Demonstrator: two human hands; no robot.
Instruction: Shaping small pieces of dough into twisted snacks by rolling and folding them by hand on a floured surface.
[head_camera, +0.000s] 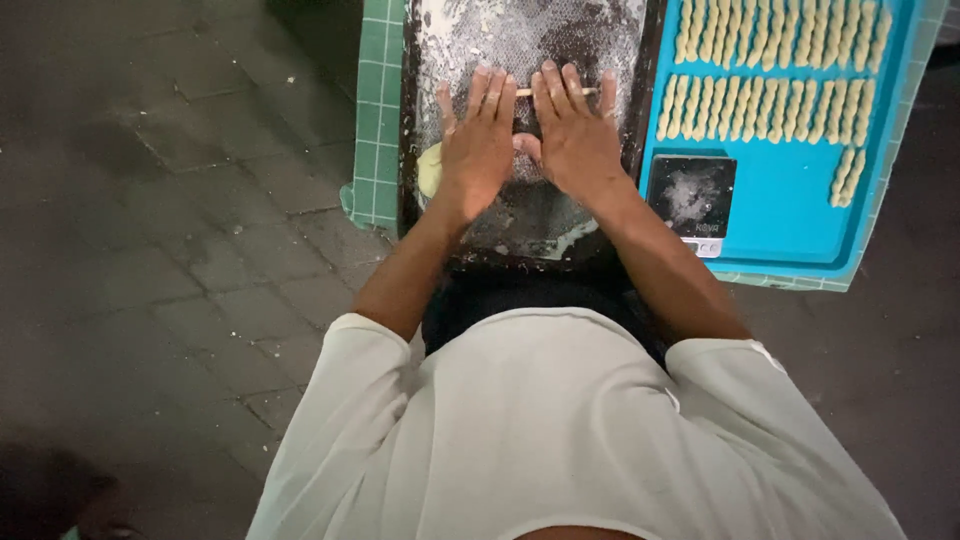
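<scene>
left hand (478, 140) + right hand (575, 135): fingers flat, open, pressing one dough rope (555, 92) | on floured board (530, 40) | blue tray (780, 215): two full rows of dough twists (765, 108), two more apart | one scale (691, 197)

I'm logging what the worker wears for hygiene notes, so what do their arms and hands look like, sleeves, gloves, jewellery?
Both hands are bare: the left hand and right hand show no gloves, and no rings or watch can be made out. The forearms are uncovered too. The person wears a white short-sleeved top, its loose sleeves ending near the elbows. No markings show on the fabric.
</scene>
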